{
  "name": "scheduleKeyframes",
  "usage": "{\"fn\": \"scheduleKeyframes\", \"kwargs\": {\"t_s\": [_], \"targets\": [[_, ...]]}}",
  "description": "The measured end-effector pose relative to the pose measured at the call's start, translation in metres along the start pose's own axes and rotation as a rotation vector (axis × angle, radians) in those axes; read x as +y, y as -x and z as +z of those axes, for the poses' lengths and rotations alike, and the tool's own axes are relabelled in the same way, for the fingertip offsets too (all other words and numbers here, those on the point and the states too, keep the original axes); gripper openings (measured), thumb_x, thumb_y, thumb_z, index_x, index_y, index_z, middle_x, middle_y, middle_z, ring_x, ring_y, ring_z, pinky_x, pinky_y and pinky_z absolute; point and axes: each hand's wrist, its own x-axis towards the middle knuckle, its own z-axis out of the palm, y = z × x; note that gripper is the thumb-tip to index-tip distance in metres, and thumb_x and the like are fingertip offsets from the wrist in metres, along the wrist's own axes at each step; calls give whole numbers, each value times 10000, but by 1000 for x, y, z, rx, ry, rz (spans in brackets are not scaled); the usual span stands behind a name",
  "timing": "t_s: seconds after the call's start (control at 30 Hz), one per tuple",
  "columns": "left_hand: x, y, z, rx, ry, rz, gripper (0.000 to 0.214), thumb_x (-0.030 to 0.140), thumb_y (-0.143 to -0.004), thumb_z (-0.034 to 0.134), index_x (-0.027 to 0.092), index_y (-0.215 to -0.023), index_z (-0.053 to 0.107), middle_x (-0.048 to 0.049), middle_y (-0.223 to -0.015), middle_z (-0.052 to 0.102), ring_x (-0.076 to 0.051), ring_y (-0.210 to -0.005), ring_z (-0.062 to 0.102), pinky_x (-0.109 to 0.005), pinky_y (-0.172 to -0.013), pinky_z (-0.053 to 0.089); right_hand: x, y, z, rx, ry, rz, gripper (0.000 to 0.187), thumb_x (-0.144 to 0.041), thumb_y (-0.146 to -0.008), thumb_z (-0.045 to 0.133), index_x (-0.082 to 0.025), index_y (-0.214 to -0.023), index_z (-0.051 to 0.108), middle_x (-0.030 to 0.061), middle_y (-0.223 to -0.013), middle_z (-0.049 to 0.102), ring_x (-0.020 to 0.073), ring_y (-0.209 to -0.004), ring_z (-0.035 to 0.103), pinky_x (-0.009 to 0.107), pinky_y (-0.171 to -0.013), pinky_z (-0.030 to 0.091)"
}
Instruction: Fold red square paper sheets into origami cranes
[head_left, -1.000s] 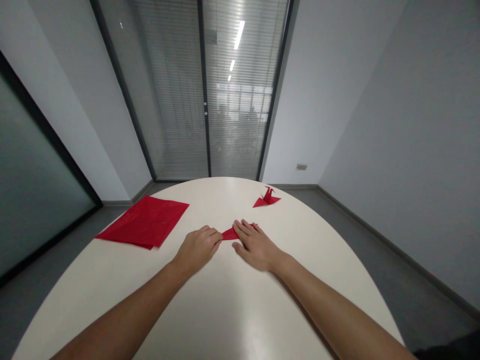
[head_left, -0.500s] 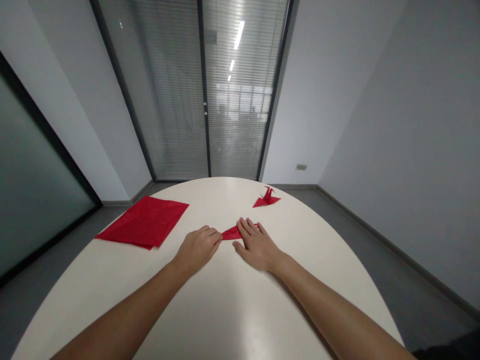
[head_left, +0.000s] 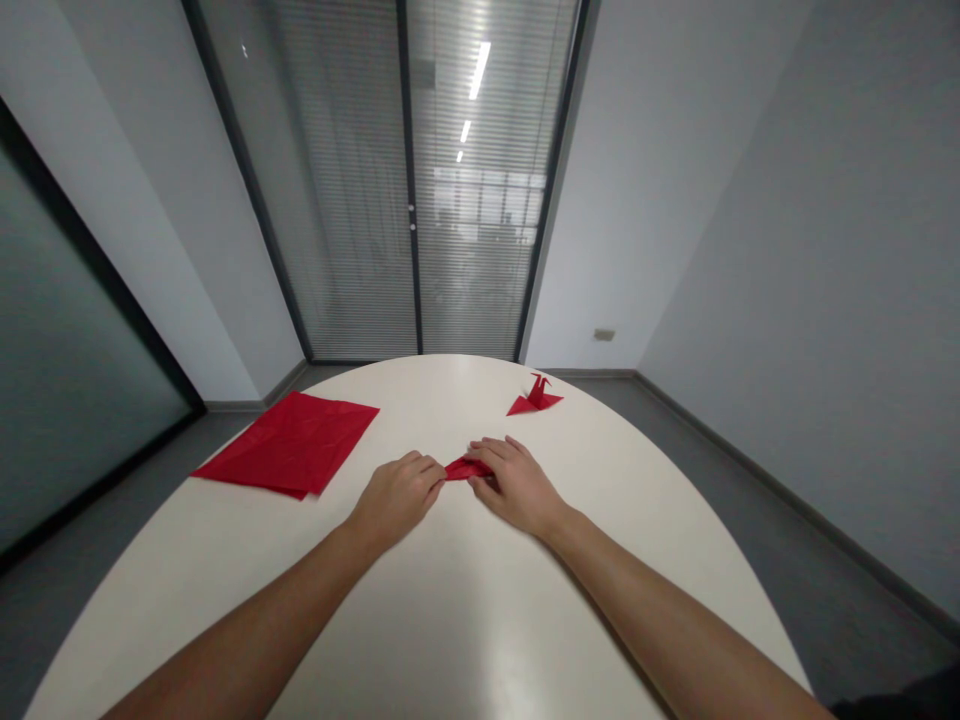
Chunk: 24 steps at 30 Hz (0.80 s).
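Observation:
Between my two hands lies a narrow folded piece of red paper [head_left: 459, 469], low on the tabletop. My left hand [head_left: 397, 497] is closed, its fingers pinching the paper's left end. Over the right part curls my right hand [head_left: 519, 486], with thumb in front and fingers behind, gripping it. Most of the paper's right portion is hidden beneath that hand. Beyond my right hand stands a red origami crane [head_left: 536, 396] with its wings spread.
Red paper sheets [head_left: 292, 445] lie stacked at the left of the round white table [head_left: 420, 620]. Past the table's far edge is a glass partition with blinds [head_left: 465, 270]. Grey walls [head_left: 825, 250] rise on both sides.
The fingers of my right hand, laid flat over the paper before, have bent inward, and the thumb has come in against it. My left hand keeps its place.

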Motion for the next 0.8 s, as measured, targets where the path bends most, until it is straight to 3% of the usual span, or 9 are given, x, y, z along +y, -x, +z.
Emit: {"fn": "scheduleKeyframes", "kwargs": {"t_s": [0.17, 0.57, 0.8], "targets": [[0, -1, -2, -19, 0, -7, 140, 193, -969, 556, 209, -963, 695, -20, -943, 732, -205, -907, 635, -314, -727, 474, -2, -1, -2, -16, -11, -27, 199, -234, -946, 582, -240, -1116, 686, 64, -1205, 714, 230, -1202, 596, 493, -1120, 324], [2, 0, -4, -10, 26, -25, 140, 193, -963, 557, 202, -1007, 690, -27, -958, 734, -198, -921, 647, -308, -754, 498, -2, -5, -7, -19, 18, 2, 206, -271, -1006, 516, -205, -940, 700, 37, -942, 743, 184, -910, 656, 395, -1015, 389], [3, 0, -3, -4, 35, -29, 160, 208, -978, 528, 197, -1012, 683, -35, -965, 738, -201, -918, 646, -307, -753, 496, 3, -5, -3, -7, -5, 5, 192, -233, -1007, 510, -206, -1044, 697, 53, -973, 737, 208, -927, 643, 340, -874, 458]]}}
